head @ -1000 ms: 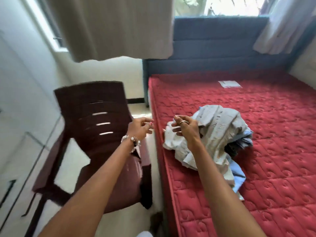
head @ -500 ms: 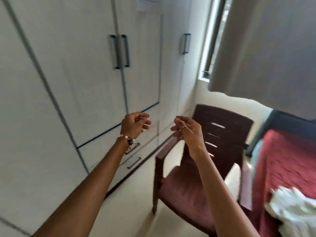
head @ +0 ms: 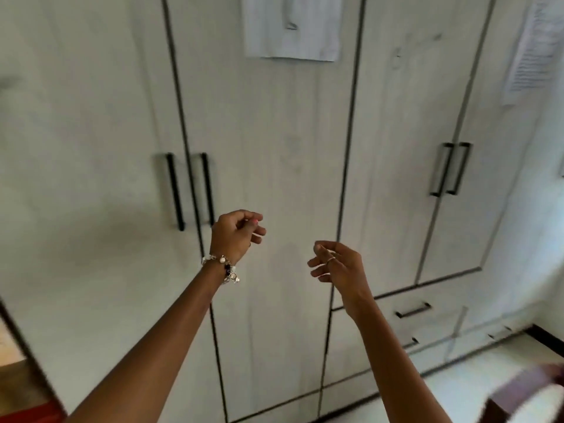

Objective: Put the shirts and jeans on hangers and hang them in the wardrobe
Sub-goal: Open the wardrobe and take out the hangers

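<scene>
A white wardrobe with shut doors fills the view in front of me. Black bar handles sit in pairs, one pair at the left and one at the right. My left hand, with a bead bracelet on the wrist, is raised before the middle door, fingers loosely curled and holding nothing. My right hand, wearing a ring, hovers a little lower and to the right, also loosely curled with nothing in it. Neither hand touches the wardrobe. No shirts, jeans or hangers are in view.
Two paper sheets are stuck on the doors, one at the top middle and one at the top right. Drawers with black handles sit low on the right. A dark chair corner shows at the bottom right, above pale floor.
My view has swung left from the bed and clothes pile, past the chair, to face the wardrobe. Both hands stay raised and have drifted a little apart.
</scene>
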A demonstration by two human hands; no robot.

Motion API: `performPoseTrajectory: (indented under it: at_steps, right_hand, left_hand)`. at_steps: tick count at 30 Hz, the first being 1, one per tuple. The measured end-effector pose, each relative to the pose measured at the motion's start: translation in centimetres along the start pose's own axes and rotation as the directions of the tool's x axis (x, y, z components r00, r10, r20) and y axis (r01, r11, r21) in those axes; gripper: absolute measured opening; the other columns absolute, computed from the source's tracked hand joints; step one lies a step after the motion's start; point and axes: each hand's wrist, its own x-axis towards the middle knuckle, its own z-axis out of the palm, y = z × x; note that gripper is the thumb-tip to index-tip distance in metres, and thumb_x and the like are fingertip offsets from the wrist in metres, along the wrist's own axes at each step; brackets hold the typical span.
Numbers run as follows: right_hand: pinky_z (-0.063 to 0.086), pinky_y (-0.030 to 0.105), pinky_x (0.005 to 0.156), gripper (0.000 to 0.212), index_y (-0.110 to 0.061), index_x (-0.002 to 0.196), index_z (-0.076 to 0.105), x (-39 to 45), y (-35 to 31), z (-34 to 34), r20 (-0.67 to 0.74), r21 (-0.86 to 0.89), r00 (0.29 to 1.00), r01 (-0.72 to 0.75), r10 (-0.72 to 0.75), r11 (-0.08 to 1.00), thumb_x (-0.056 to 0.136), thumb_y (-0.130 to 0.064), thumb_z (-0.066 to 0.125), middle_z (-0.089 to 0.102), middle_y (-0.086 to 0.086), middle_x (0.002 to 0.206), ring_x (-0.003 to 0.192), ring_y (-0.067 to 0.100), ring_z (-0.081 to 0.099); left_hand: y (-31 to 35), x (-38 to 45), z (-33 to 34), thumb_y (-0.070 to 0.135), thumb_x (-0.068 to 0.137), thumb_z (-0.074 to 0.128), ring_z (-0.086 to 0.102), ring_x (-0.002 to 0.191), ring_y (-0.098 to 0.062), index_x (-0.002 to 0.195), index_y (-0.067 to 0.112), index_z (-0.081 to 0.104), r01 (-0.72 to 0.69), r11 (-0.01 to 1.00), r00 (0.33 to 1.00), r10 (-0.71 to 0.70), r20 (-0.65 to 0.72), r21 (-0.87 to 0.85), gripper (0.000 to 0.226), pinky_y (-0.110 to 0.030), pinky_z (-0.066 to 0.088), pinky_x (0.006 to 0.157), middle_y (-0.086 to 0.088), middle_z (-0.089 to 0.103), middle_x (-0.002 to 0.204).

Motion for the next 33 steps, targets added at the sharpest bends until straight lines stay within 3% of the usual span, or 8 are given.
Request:
performPoseTrajectory:
  at_steps: [3, 7, 13, 15, 19, 26, 30, 33]
  right_hand:
    - [0.046, 0.027, 0.058, 0.015, -0.011, 0.102, 0.067, 2.7, 0.5, 5.8, 0.08, -0.012, 0.997, -0.004, 0.005, 1.0, 0.092, -0.021, 0.064, 0.071, 0.012, 0.079, 0.064, 0.02, 0.062]
    - [0.049, 0.027, 0.063, 0.013, -0.014, 0.101, 0.068, 6.9, 1.5, 12.2, 0.169, -0.048, 0.986, 0.016, -0.008, 0.999, 0.092, -0.01, 0.059, 0.073, 0.004, 0.084, 0.072, 0.016, 0.064]
    - [0.051, 0.022, 0.082, 0.027, -0.017, 0.115, 0.063, 12.1, 1.6, 19.3, 0.237, -0.08, 0.966, 0.131, -0.109, 0.988, 0.09, -0.027, 0.066, 0.07, -0.003, 0.1, 0.094, 0.01, 0.065]
    - [0.049, 0.018, 0.076, 0.026, -0.015, 0.114, 0.065, 12.6, 1.3, 20.7, 0.247, -0.035, 0.959, 0.155, -0.141, 0.987, 0.092, -0.029, 0.063, 0.07, -0.001, 0.099, 0.09, 0.008, 0.065]
    - [0.048, 0.023, 0.071, 0.023, -0.018, 0.105, 0.068, 12.7, 1.4, 22.1, 0.299, -0.015, 0.944, 0.152, -0.14, 0.988, 0.097, -0.035, 0.054, 0.071, -0.002, 0.088, 0.076, 0.007, 0.061]
    - [0.05, 0.033, 0.082, 0.021, -0.02, 0.099, 0.065, 9.3, 0.5, 20.9, 0.291, -0.054, 0.95, 0.134, -0.113, 0.99, 0.098, -0.036, 0.052, 0.069, 0.004, 0.091, 0.082, 0.012, 0.061]
    - [0.052, 0.036, 0.084, 0.017, -0.027, 0.096, 0.063, 5.2, 0.4, 18.6, 0.212, -0.057, 0.965, 0.168, -0.153, 0.984, 0.097, -0.039, 0.052, 0.068, 0.001, 0.089, 0.087, 0.02, 0.064]
    - [0.053, 0.037, 0.081, 0.018, -0.023, 0.095, 0.063, 1.9, 0.1, 16.1, 0.133, -0.034, 0.97, 0.209, -0.203, 0.977, 0.098, -0.037, 0.051, 0.065, -0.002, 0.082, 0.081, 0.017, 0.063]
  left_hand:
    - [-1.2, 2.4, -4.6, 0.004, 0.092, 0.052, 0.063, 0.051, -0.007, 0.092, 0.008, 0.069, 0.02, 0.999, 0.991, -0.014, -0.135, 0.045, 0.017, -0.015, 0.044, 0.045, -0.008, 0.071, 0.074]
    - [-3.0, 5.6, -8.3, 0.0, 0.09, 0.054, 0.064, 0.054, -0.003, 0.089, 0.004, 0.07, 0.003, 0.997, 0.942, 0.024, -0.334, 0.08, 0.017, -0.02, 0.054, 0.06, -0.009, 0.071, 0.073]
    - [-4.3, 8.0, -9.5, -0.001, 0.09, 0.053, 0.069, 0.059, -0.012, 0.087, 0.005, 0.069, -0.005, 0.997, 0.906, 0.037, -0.421, 0.077, 0.017, -0.021, 0.056, 0.058, -0.012, 0.071, 0.073]
    - [-4.6, 8.4, -9.1, 0.001, 0.089, 0.055, 0.07, 0.061, -0.013, 0.085, 0.006, 0.07, -0.031, 0.993, 0.896, 0.079, -0.436, 0.116, 0.016, -0.024, 0.058, 0.062, -0.008, 0.072, 0.073]
    - [-5.0, 8.4, -8.3, 0.006, 0.087, 0.058, 0.071, 0.07, -0.009, 0.087, 0.009, 0.074, -0.047, 0.986, 0.858, 0.121, -0.499, 0.158, 0.016, -0.024, 0.057, 0.071, -0.001, 0.074, 0.078]
    - [-3.7, 6.5, -8.4, 0.016, 0.084, 0.064, 0.07, 0.079, -0.017, 0.088, 0.017, 0.072, 0.042, 0.999, 0.851, -0.052, -0.522, -0.03, 0.009, -0.038, 0.058, 0.08, -0.001, 0.073, 0.083]
    - [-2.4, 4.0, -8.4, 0.032, 0.084, 0.066, 0.07, 0.08, -0.024, 0.076, 0.026, 0.07, 0.088, 0.984, 0.921, -0.14, -0.364, -0.158, 0.011, -0.046, 0.057, 0.08, -0.003, 0.072, 0.08]
    - [-1.2, 0.9, -7.1, 0.032, 0.086, 0.065, 0.067, 0.091, -0.028, 0.079, 0.028, 0.071, 0.046, 0.974, 0.963, -0.102, -0.25, -0.22, 0.01, -0.049, 0.054, 0.087, -0.007, 0.072, 0.087]
